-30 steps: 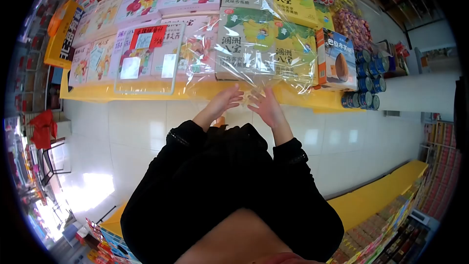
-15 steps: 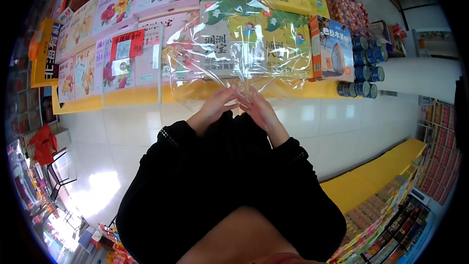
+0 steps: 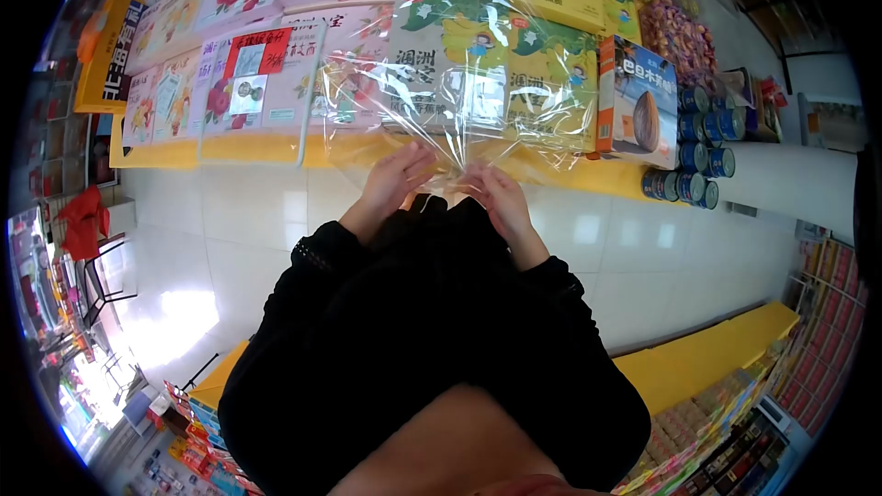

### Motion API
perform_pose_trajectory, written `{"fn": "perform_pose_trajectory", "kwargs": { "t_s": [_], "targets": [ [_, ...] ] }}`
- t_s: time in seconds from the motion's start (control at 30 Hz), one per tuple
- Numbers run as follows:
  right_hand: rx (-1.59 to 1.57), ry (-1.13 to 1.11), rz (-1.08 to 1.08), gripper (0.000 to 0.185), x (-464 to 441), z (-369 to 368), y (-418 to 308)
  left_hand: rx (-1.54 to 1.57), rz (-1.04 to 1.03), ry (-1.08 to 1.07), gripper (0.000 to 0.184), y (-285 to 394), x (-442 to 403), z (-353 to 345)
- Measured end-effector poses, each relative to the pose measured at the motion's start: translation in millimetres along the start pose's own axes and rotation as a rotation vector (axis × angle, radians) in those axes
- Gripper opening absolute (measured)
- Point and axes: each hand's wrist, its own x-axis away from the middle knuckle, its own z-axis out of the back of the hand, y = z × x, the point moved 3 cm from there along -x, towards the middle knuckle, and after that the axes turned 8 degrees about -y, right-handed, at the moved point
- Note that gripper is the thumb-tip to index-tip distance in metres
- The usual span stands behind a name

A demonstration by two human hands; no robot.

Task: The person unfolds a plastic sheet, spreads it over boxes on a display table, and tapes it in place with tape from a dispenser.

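Note:
A clear plastic bag [image 3: 367,106] lies spread over the front boxes, its creases fanning out from a gathered spot between my hands. My left hand [image 3: 393,180] rests against the near left part of the bag, fingers stretched out. Right of the gathered spot, my right hand [image 3: 499,202] has its bent fingers closed on the plastic. Under the bag are a green banana-print box [image 3: 432,23] and a yellow-green box [image 3: 551,83]. Pink fruit-print boxes [image 3: 220,101] stand to the left.
Yellow cloth [image 3: 248,149] edges the display. On its right stand an orange-and-blue almond box [image 3: 638,101] and several blue cans [image 3: 691,188]. A clear frame with a red sign [image 3: 260,50] stands at left. Behind are a yellow counter [image 3: 707,358] and shelves [image 3: 831,312].
Over the last second both hands came together at the bag's near edge, then moved slightly apart. The plastic is now drawn into tighter creases toward them. The view shifted left and back.

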Motion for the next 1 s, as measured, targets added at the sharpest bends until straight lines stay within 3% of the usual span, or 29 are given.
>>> {"fn": "perform_pose_trajectory", "kwargs": {
  "t_s": [0.13,0.5,0.73,0.8,0.93,1.0],
  "targets": [
    [-0.052,0.013,0.007,0.03,-2,9,-3,0.004,-0.017,0.037,0.041,2,-4,-5],
    [-0.13,0.115,0.014,0.028,-18,16,-1,-0.066,-0.015,0.134,0.023,-5,-16,10],
    [0.01,0.152,0.067,0.026,-18,30,-15,-0.11,-0.001,0.154,0.02,3,-11,24],
    [0.031,0.116,0.076,0.026,-19,33,-12,-0.138,0.02,0.103,0.025,2,-11,27],
    [-0.058,0.095,-0.109,0.035,-9,23,-10,-0.092,0.077,0.106,0.034,0,-4,12],
    [-0.065,0.069,-0.202,0.04,0,12,-7,-0.122,0.256,0.0,0.041,-12,3,1]
  ]
}}
